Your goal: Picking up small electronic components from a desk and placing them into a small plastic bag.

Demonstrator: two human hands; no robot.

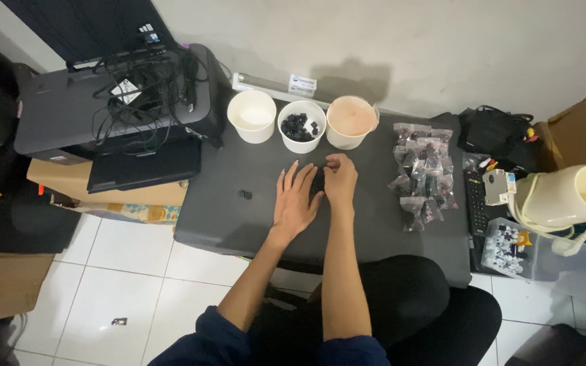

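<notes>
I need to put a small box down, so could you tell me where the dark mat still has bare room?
The dark mat is bare left of the left hand, except one small black piece, and between the right hand and the pile of small bags. The back edge is crowded by three white cups.
</notes>
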